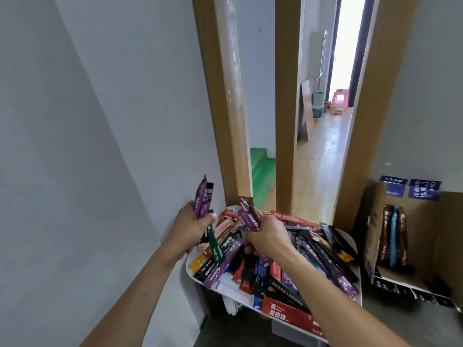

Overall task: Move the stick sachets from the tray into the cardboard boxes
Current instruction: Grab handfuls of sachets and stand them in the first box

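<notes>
Grey wall [100,121] at far left, no markings.

Left hand [193,221]: raised above the tray's left end, fingers curled round a bunch of purple sachets [203,199] that stand upright out of the fist. A green sachet [214,242] hangs down from the same grip, white print on it too small to read.

Right hand [268,236]: just beside the left, over the pile, clamped on a second bunch of sachets [246,216], purple with a brown one, tilted up and to the left.

White tray [234,300]: rounded corners, heaped with loose stick sachets [313,256] lying crossed in all directions: purple, black, red, brown, pink, orange, blue. Readable: "15g" on a black sachet [206,267] near the left rim. The red sachet [288,313] at the near edge carries large white characters, "厚玫瑰". Other print blurred.

Wooden door frame [225,121] behind the tray. Corridor beyond, with a pink stool [340,97] far off.

Cardboard box [426,234]: open, on the floor just right of the tray. A few sachets [393,236] stand on end against its left inner wall, brown and blue. Blue labels [423,190] on the top flaps, white Chinese characters, only partly legible. Black strip along the front edge, print unreadable.
</notes>
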Motion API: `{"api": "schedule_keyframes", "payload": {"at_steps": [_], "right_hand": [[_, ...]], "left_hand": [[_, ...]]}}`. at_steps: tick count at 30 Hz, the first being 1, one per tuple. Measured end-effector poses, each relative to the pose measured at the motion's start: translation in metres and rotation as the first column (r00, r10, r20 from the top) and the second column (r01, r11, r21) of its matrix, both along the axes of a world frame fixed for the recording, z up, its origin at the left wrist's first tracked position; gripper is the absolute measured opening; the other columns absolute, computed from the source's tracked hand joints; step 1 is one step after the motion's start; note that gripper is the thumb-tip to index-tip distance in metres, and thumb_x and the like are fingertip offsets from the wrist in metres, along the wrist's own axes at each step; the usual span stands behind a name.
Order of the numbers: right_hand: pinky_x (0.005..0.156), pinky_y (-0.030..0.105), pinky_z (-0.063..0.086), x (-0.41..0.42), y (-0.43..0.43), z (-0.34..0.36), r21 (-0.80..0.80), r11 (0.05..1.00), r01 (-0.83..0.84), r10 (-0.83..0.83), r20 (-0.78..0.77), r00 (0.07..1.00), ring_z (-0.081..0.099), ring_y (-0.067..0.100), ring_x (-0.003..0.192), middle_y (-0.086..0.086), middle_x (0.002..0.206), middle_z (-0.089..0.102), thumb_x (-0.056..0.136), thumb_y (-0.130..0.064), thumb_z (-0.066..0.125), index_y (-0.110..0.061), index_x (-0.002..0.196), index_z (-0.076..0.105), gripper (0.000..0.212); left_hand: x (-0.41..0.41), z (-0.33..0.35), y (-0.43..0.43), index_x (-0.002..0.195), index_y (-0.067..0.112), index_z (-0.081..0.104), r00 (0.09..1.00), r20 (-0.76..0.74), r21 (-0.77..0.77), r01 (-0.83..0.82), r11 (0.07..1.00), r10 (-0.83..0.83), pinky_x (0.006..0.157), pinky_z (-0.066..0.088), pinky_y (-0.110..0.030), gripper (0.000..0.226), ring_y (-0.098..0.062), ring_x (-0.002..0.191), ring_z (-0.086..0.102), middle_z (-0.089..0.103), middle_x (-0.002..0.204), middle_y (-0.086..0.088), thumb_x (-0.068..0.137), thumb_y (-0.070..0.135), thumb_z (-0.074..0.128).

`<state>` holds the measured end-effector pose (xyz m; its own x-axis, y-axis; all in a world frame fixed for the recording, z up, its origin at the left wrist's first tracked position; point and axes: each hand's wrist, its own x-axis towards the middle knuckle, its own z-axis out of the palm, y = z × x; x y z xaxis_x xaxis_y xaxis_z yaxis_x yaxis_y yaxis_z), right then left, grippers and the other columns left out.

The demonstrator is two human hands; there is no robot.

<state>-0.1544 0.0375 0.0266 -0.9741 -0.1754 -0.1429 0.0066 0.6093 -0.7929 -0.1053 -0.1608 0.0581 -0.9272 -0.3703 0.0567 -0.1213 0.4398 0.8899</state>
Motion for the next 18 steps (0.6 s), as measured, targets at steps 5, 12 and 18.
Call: {"api": "schedule_keyframes", "payload": {"at_steps": [5,12,18], "right_hand": [[0.075,0.039,0.062,0.009,-0.023,0.001,0.211,0.975,0.072,-0.057,-0.077,0.995,0.071,0.026,0.082,0.005,0.087,0.072,0.078,-0.031,0.086,-0.015,0.085,0.068,0.025],[0.076,0.039,0.059,0.009,-0.032,-0.001,0.252,0.958,0.139,-0.113,-0.116,0.987,0.069,0.030,0.086,0.008,0.090,0.071,0.082,-0.016,0.078,-0.015,0.087,0.070,0.010],[0.065,0.041,0.067,-0.001,-0.020,0.008,0.007,0.987,0.163,-0.163,0.074,0.984,0.077,0.023,0.065,0.005,0.069,0.076,0.077,-0.014,0.088,-0.010,0.080,0.070,0.019]], "left_hand": [[-0.004,0.000,0.002,0.097,0.010,0.067,0.985,0.161,-0.121,0.084,0.989,-0.064,0.071,0.061,-0.032,0.042,-0.020,0.080,0.078,0.079,0.091,-0.008,0.067,0.006,0.095],[-0.013,0.002,-0.005,0.096,0.012,0.066,0.950,0.307,-0.146,0.105,0.984,-0.056,0.085,0.063,-0.044,0.052,-0.028,0.088,0.077,0.079,0.093,-0.009,0.057,0.004,0.098],[-0.017,-0.023,0.008,0.112,0.019,0.056,0.943,0.331,-0.355,0.138,0.925,-0.014,0.088,0.061,-0.042,0.071,-0.021,0.095,0.069,0.070,0.104,0.000,0.055,0.025,0.099]]}}
